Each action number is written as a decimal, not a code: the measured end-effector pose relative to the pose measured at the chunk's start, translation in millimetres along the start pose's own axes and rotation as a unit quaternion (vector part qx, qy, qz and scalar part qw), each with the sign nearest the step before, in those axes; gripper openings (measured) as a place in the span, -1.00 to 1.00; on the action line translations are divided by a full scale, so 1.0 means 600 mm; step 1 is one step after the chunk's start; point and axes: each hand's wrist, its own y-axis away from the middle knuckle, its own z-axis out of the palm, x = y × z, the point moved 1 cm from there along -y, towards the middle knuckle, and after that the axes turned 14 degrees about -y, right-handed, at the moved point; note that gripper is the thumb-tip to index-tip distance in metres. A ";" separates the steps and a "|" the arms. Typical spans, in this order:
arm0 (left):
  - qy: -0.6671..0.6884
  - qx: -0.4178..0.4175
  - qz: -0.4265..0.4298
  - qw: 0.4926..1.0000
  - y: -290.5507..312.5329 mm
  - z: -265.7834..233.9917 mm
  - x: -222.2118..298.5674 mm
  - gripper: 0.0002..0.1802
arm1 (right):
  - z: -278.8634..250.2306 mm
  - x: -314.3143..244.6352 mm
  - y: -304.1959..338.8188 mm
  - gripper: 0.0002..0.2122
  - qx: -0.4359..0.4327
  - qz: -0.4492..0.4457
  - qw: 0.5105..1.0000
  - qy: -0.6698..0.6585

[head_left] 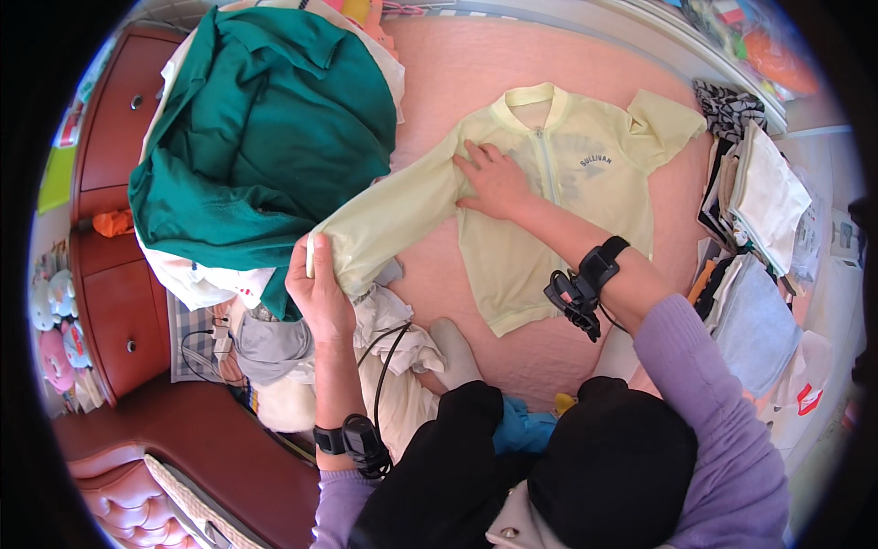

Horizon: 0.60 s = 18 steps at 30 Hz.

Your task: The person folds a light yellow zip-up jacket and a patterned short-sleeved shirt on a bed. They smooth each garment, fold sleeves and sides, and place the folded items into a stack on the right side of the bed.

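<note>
A thin pale yellow zip-up jacket (604,210) lies front side up, its collar at the far end and its hem toward me. My left hand (315,288) grips the cuff end of the sleeve (393,220) on the left, which stretches out sideways from the shoulder. Flat on the jacket, near where that sleeve meets the body, rests my right hand (494,181) with fingers spread. The other sleeve (663,128) is bent at the upper right. Dark print shows on the chest beside the zip.
Pink bedding (439,82) lies under the jacket. A heaped green garment (274,119) is at the left, above crumpled white cloth (389,320). Folded clothes (754,311) are stacked at the right. A red-brown drawer cabinet (114,311) stands far left. A black cable (380,384) runs near my left forearm.
</note>
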 end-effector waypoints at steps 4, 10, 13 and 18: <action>0.056 -0.059 -0.024 0.996 0.000 0.027 0.033 -0.74 | -0.013 0.001 -0.005 -0.34 0.000 0.023 0.994 -0.109; 0.096 -0.153 -0.017 0.983 0.019 0.049 0.066 -0.66 | -0.020 -0.005 -0.027 -0.46 -0.073 0.009 0.974 -0.216; 0.089 -0.214 0.004 0.973 0.037 0.056 0.073 -0.66 | -0.013 0.003 -0.049 -0.41 -0.058 0.004 0.973 -0.224; 0.048 -0.219 0.000 0.975 0.037 0.057 0.072 -0.67 | -0.027 0.023 -0.055 -0.34 -0.016 0.013 0.961 -0.275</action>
